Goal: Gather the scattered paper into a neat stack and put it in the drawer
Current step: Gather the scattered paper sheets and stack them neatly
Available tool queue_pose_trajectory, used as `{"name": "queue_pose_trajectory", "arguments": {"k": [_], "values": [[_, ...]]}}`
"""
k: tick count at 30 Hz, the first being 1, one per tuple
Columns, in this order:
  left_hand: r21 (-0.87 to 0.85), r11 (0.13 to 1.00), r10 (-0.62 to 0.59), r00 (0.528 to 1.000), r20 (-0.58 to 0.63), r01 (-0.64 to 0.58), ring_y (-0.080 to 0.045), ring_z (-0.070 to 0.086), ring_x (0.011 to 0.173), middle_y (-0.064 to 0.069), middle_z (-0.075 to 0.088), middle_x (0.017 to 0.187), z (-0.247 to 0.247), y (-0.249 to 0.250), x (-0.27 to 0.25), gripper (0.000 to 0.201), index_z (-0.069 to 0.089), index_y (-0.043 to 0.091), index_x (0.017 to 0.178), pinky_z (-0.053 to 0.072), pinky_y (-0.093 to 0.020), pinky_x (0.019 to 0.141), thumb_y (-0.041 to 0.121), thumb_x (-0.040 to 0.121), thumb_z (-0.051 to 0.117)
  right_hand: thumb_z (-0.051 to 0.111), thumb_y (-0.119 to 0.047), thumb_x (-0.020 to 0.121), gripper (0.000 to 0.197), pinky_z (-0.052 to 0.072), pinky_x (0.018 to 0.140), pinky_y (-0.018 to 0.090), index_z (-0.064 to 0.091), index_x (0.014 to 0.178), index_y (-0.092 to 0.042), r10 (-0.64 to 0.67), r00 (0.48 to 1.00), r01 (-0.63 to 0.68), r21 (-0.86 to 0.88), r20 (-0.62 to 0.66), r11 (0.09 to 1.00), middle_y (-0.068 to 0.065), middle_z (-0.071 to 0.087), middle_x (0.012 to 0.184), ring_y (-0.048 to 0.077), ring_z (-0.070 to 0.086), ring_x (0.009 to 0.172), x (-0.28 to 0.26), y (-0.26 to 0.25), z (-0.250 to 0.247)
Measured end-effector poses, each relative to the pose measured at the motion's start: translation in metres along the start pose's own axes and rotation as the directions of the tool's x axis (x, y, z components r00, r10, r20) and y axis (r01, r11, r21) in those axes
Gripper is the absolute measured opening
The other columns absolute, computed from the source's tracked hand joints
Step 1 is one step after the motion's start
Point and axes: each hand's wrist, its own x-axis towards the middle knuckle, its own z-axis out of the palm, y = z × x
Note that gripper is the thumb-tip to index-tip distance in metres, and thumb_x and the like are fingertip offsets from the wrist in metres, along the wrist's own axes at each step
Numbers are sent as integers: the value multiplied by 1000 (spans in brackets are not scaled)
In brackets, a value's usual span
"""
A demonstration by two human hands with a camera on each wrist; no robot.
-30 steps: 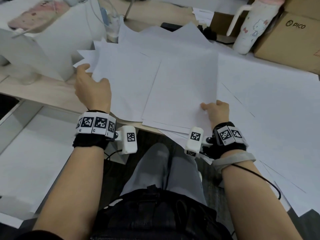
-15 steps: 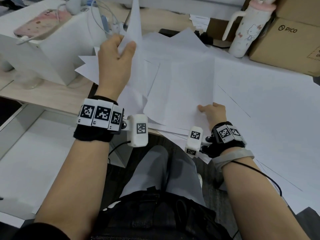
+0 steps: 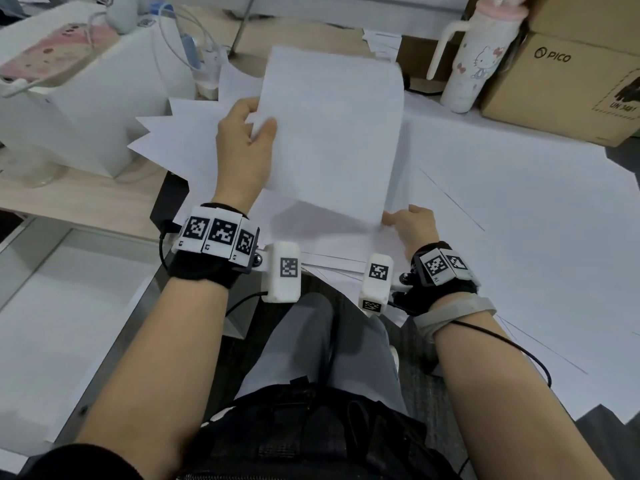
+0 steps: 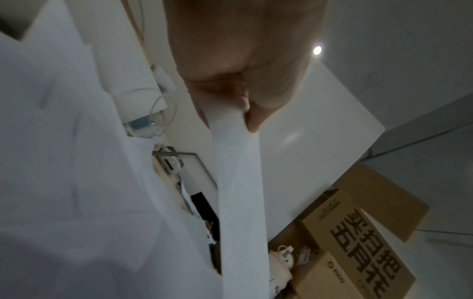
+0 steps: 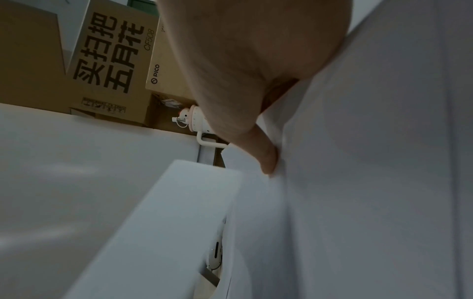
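White paper sheets (image 3: 519, 202) lie scattered over the desk, overlapping at many angles. My left hand (image 3: 258, 117) pinches the left edge of one sheet (image 3: 332, 133) between thumb and fingers and holds it raised over the middle of the pile. The left wrist view shows that pinch on the left hand (image 4: 243, 113), with the sheet (image 4: 240, 182) hanging away from it. My right hand (image 3: 398, 218) grips the near right corner of a small gathered stack (image 3: 332, 247) at the desk's front edge. In the right wrist view its thumb (image 5: 268, 161) presses on the paper; the fingers are hidden under it.
A white box (image 3: 86, 98) carrying a pink phone stands at the left, with cables behind it. A Hello Kitty tumbler (image 3: 474, 64) and a cardboard PICO box (image 3: 561, 84) stand at the back right. An open white drawer (image 3: 69, 323) sits below the desk edge at the left.
My left hand picked a sheet from the left of the pile, lifted it upright, and now holds it over the middle stack. The right hand kept its hold on the stack's corner.
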Motion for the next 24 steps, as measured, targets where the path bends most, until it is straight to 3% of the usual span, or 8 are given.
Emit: {"name": "queue_pose_trajectory", "arguments": {"k": [3,8,11,12,16,18,22,24], "values": [[113,981,-154,988,-14,154,-15,62,98,1,61,114,-1,-25,-3,35,54,13,127,51,-26,88,6,93,51,62,-1,86,50,39,102,37,43,130,14,0,1000,0,20,4,1000,20,52,135,35,50,123,2,0,-1],[254,916,-328,944,25,311,-25,56,117,-7,55,134,2,-55,-16,43,49,12,136,45,-41,103,9,94,51,54,2,89,49,37,103,38,40,134,14,18,1000,-19,39,21,999,23,47,139,39,42,130,9,2,-2],[293,894,-364,931,33,339,-23,50,122,-7,51,138,7,-63,-20,43,47,12,137,42,-31,103,7,95,50,57,-7,88,16,38,79,27,53,104,-9,29,999,-31,68,30,997,10,55,110,21,45,93,14,4,0],[303,889,-372,927,43,343,-22,48,124,-6,50,139,9,-64,-21,43,46,13,138,41,-30,102,7,95,50,58,-11,88,13,38,80,27,52,100,-11,23,1000,-24,79,17,997,9,56,108,22,47,94,14,4,1],[329,885,-383,917,111,330,-27,54,118,-11,55,132,15,-65,-23,43,49,14,136,45,-39,101,6,93,51,65,-25,85,52,42,103,38,52,126,5,-5,1000,4,94,10,996,13,57,129,23,55,111,17,8,4],[338,881,-395,908,140,331,-28,56,115,-13,58,128,19,-64,-25,43,49,13,135,46,-40,100,6,92,52,67,-18,82,56,45,98,54,48,122,16,-36,999,36,92,8,995,33,55,123,21,56,90,20,11,4],[408,854,-413,897,156,322,-25,53,119,-12,55,130,24,-66,-24,43,49,10,135,43,-33,101,13,92,56,59,-6,87,43,45,73,36,46,117,21,-63,998,62,71,13,996,38,58,100,22,47,77,15,8,1],[485,825,-404,903,145,291,-26,54,107,-10,60,112,24,-68,-24,27,59,15,118,43,-31,93,17,91,57,56,-4,89,35,42,71,34,49,114,20,-82,996,78,70,48,994,20,54,86,22,48,78,14,7,-2]]}}
